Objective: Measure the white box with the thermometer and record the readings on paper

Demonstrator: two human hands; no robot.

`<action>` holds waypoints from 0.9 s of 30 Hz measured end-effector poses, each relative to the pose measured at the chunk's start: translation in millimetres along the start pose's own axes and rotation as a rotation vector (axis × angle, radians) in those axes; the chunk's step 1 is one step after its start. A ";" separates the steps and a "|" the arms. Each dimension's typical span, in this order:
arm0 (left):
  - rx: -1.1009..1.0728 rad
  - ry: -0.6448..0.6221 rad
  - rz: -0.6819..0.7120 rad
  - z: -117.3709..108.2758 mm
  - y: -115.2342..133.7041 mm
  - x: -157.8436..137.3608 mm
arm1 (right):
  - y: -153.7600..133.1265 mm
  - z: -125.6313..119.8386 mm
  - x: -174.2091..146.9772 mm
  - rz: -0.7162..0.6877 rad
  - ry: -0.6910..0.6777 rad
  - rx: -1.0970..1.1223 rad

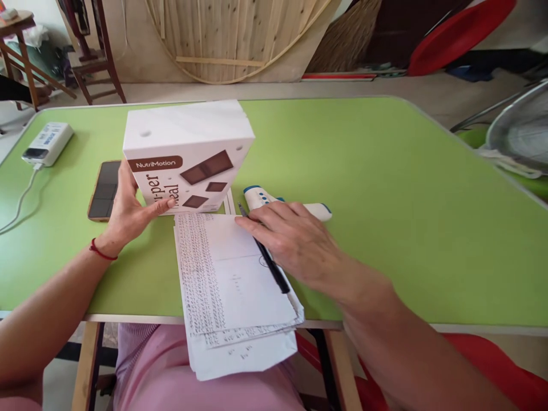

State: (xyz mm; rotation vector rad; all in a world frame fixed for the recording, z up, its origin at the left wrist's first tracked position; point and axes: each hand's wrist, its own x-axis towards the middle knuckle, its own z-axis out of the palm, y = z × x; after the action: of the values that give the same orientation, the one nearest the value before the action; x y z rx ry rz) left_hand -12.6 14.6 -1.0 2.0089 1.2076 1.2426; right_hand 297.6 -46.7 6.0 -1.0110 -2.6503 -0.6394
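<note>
My left hand (128, 208) grips the lower left edge of a white box (188, 125), its thumb across the printed front with brown chocolate bar pictures. The box stands slightly tilted on the green table. My right hand (291, 240) lies palm down with fingers stretched out over the right side of a stack of handwritten papers (248, 291). A black pen (274, 271) lies on the papers, passing under those fingers. Partly hidden behind the right hand is a white thermometer-like device (257, 197) with blue buttons. The papers overhang the front table edge.
A smartphone (104, 191) in a brown case lies left of the box. Farther left, a white power bank (49, 144) has a cable plugged in. The green table (385, 188) extends right. Beyond it are a wooden chair (92, 63) and a round wooden tabletop (240, 34).
</note>
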 end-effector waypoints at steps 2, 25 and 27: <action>-0.079 -0.024 -0.075 1.0 -5.2 1.1 | -2.1 1.5 0.2 0.001 -0.034 0.004; -0.058 -0.129 -0.168 -5.5 50.8 -12.2 | 24.2 19.4 -2.2 0.341 0.148 0.189; 0.035 -0.190 -0.147 -2.9 45.9 -14.3 | 25.1 22.2 -3.0 0.339 0.154 0.212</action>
State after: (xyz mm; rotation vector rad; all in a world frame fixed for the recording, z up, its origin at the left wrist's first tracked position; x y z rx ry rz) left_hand 1.7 -20.5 28.7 1.9734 1.2654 0.9433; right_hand 315.4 -21.1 -6.7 -1.2510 -2.2807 -0.3396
